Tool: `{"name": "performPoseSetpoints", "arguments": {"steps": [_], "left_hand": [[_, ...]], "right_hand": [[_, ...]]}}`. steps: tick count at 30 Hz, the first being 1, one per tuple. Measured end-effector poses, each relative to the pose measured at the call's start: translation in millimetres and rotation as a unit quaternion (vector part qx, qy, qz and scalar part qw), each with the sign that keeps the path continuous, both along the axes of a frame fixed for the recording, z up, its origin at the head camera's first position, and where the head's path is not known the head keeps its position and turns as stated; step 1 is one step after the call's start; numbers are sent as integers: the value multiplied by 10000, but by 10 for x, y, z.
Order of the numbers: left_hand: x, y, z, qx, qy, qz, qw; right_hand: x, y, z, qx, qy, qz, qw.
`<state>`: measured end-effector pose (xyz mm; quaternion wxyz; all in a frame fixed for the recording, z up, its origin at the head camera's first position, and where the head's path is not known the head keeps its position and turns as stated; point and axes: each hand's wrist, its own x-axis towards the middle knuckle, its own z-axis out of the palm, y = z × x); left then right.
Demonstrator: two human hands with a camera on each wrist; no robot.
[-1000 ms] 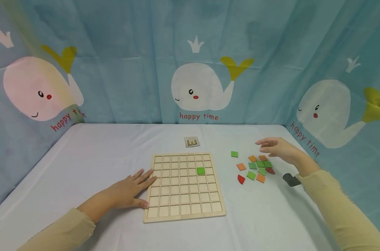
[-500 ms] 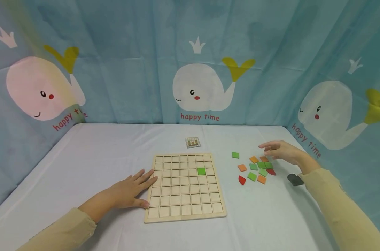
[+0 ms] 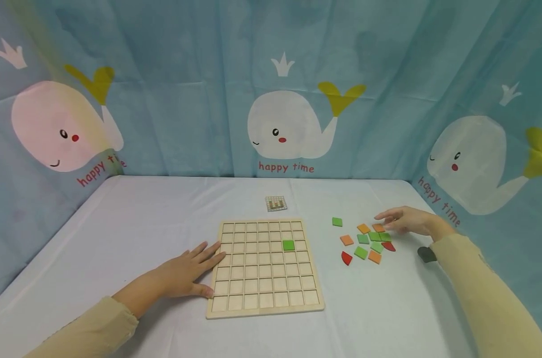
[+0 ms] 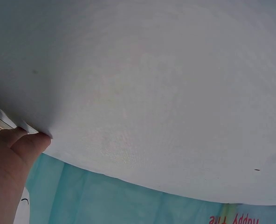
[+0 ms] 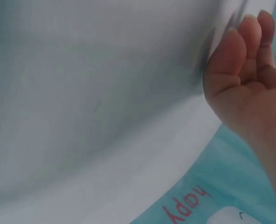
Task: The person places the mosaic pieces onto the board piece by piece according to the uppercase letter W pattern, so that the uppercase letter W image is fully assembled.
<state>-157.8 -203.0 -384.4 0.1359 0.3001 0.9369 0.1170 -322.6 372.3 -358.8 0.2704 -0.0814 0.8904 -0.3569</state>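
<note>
A square wooden grid board (image 3: 265,271) lies on the white tabletop, with one green square tile (image 3: 288,245) in a cell at its upper right. My left hand (image 3: 181,273) rests at the board's left edge, fingers spread and straight. On the right, my right hand (image 3: 407,221) is low over the far side of a loose group of tiles. Its loosely bent fingertips are beside an orange tile (image 3: 378,227); whether they touch it I cannot tell. No tile shows in that hand. In the right wrist view the fingers (image 5: 226,53) hang loosely bent.
Several green, orange and red pieces lie right of the board, among them a red wedge (image 3: 347,258) and a lone green tile (image 3: 337,222). A small pattern card (image 3: 276,203) lies behind the board. A dark object (image 3: 425,254) is partly behind the right sleeve.
My right hand has come down and slightly right, closer to the tiles at the group's far side. The left hand keeps its place on the board's edge.
</note>
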Motion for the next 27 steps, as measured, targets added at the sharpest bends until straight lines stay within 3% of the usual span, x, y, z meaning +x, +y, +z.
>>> {"name": "performPoseSetpoints", "arguments": {"steps": [15,27], "left_hand": [[6,-7,-12,56,-88,26,9999],[-4,-9,-19,80,-64,22,9999]], "right_hand": [[-56,-4,-77,445,191,61,9988],[-72,-86,-60,723,179,-323,9967]]}}
